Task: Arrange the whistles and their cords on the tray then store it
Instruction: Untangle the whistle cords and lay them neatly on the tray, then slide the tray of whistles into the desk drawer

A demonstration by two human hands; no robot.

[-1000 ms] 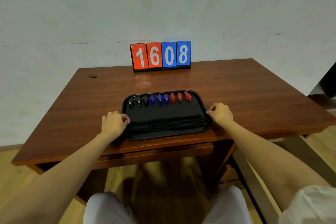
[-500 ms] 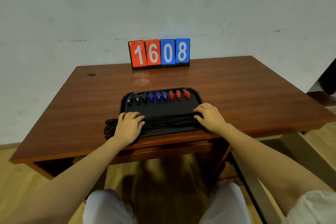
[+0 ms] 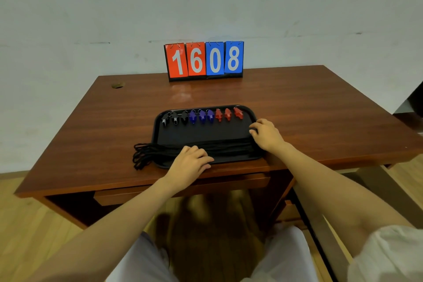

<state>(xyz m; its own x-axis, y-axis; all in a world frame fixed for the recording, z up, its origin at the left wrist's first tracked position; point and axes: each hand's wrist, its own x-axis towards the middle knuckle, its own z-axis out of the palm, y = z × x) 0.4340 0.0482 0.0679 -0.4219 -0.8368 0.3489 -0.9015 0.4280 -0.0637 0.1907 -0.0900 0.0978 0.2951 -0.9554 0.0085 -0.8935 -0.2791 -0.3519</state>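
Observation:
A black tray [image 3: 206, 131] lies near the front edge of the wooden table. Along its far rim sits a row of whistles: three black [image 3: 175, 118], three blue [image 3: 202, 116], three red [image 3: 228, 114]. Their black cords [image 3: 146, 155] run across the tray's near side, and the looped ends spill over its left edge onto the table. My left hand [image 3: 191, 160] rests flat on the cords at the tray's front middle, fingers pointing right. My right hand [image 3: 266, 134] sits at the tray's right end, fingers loosely bent over the rim and the cord ends.
A flip scoreboard [image 3: 204, 59] reading 1608 stands at the table's back edge against the wall. A small hole [image 3: 117, 85] marks the table's back left. A drawer front [image 3: 183, 188] shows under the table's front edge, above my knees.
My left hand slid right along the cords toward the tray's middle. My right hand moved back to the tray's right edge. One second ago both hands were at the tray's sides and the cords lay inside.

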